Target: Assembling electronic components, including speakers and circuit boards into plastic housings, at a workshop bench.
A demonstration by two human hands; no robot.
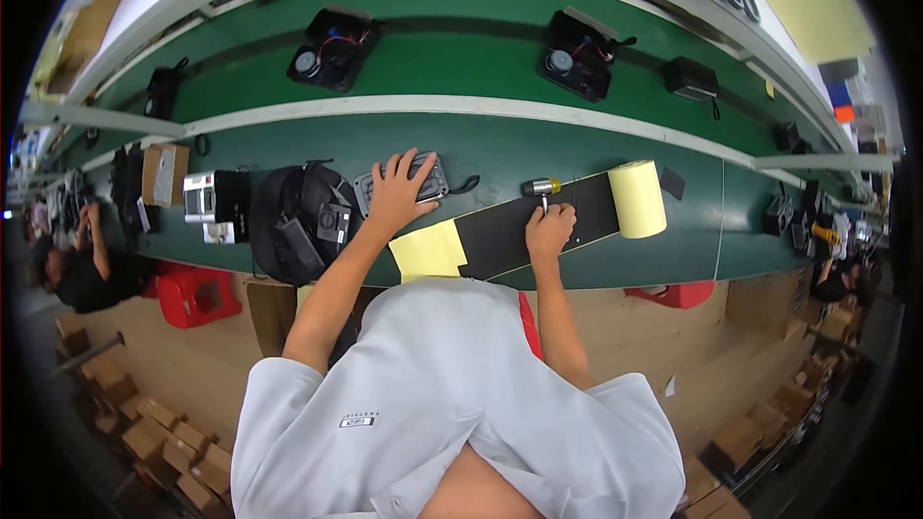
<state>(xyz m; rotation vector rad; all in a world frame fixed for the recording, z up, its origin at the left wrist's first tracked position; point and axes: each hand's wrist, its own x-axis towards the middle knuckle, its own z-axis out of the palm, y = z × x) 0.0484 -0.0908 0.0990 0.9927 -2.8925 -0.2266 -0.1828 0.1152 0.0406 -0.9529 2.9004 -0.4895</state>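
Observation:
My left hand [396, 194] lies with its fingers spread over a dark grey, round-cornered housing [430, 180], which has a short black strap [465, 185] at its right side. My right hand [551, 229] is closed on a thin whitish stick-like piece [545, 202], whose kind I cannot make out. It is above a long black sheet [500, 234] laid out on yellow backing. Just beyond that hand lies a small cylinder with a yellow end and a metallic part [541, 186]. The sheet runs from a yellow roll [638, 200] at its right to a folded yellow flap [429, 250] at its left.
Left of my left hand sit a black bag-like case [303, 221], a white and black device [213, 198] and a cardboard box [165, 175]. Beyond a white rail [461, 106], a green belt carries open black housings [335, 48] with wires. Other people work at both sides.

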